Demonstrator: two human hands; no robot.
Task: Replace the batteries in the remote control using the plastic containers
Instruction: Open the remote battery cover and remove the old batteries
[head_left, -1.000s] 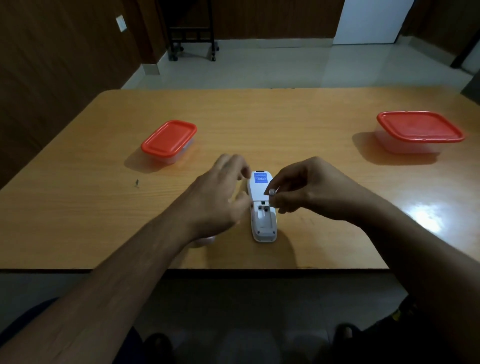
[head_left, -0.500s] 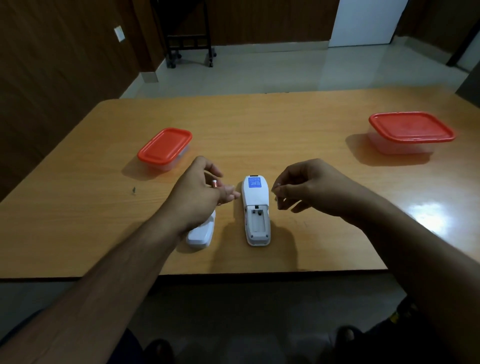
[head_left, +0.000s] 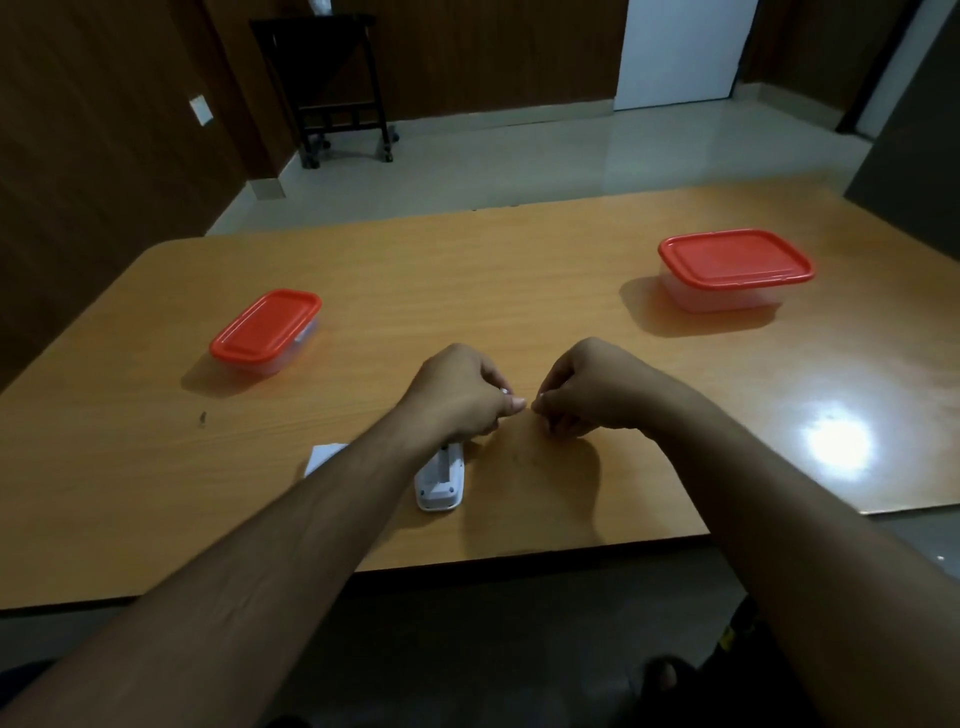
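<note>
Plenty of bare wood on the table (head_left: 467, 280) ahead of both hands, all the way to the far edge. The near edge runs just under the forearms, and the right-hand edge sits well out past the right hand (head_left: 592, 389).

Both hands hover mid-table, knuckles up, fingertips pinched and almost meeting each other. The left hand (head_left: 457, 395) is curled closed with something small and shiny showing at its thumb, looks like a battery (head_left: 504, 391), but it's too small to be sure. The right hand is pinched closed too; can't tell if it actually holds anything.

The remote control (head_left: 440, 480) lies on the table right under the left wrist, back side up, only its near end showing. A white piece, maybe the battery cover (head_left: 323, 457), pokes out just left of the left forearm.

The small red-lidded container (head_left: 266, 332) sits well off to the left of the left hand, the bigger red-lidded container (head_left: 733, 270) far off beyond the right hand. Both lids on. No readable writing anywhere.
</note>
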